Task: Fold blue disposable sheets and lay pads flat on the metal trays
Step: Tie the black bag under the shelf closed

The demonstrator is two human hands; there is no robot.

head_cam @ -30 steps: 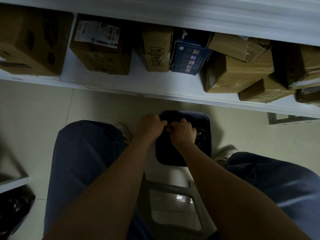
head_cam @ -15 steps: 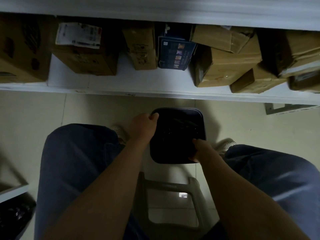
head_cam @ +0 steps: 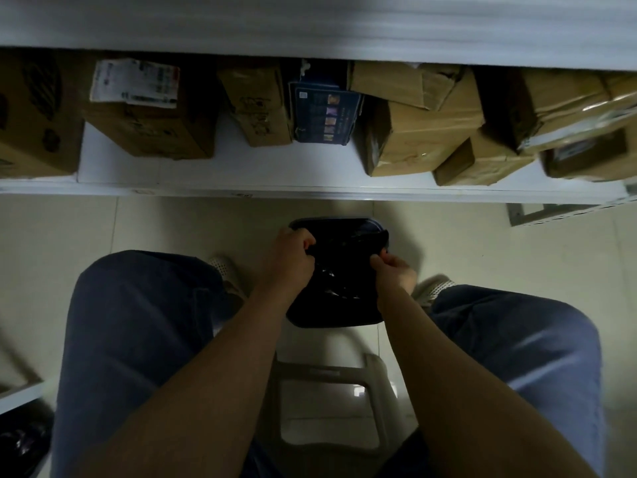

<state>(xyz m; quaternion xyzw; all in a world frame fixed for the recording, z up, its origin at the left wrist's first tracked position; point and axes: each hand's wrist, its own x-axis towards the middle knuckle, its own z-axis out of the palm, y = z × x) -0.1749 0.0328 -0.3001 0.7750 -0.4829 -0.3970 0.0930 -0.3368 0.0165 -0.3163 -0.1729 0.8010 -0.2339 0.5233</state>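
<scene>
Item: bin, dark, with rounded corners, standing on the pale tiled floor between the person's feet, just in front of the shelf edge.

Lining: black bag, glossy and creased, lying across the bin's mouth.

Left hand: fingers curled, gripping the bag's edge at the bin's left rim.

Right hand: fingers curled, pinching the bag's edge at the bin's right side. The two hands are apart, one at each side of the bin, with the bag between them.

Seat: pale plastic stool, seen between the thighs, nearer the person than the bin.

Clothing: blue trousers on both legs; pale perforated shoes flank the bin, one at each side.

Storage: white shelf across the top of the view, bearing a row of brown cardboard boxes, one with a white printed label, and one dark blue printed box standing among them. The boxes at the right are stacked and tilted.

Lower left corner: a black shiny object, too dark to identify.
</scene>
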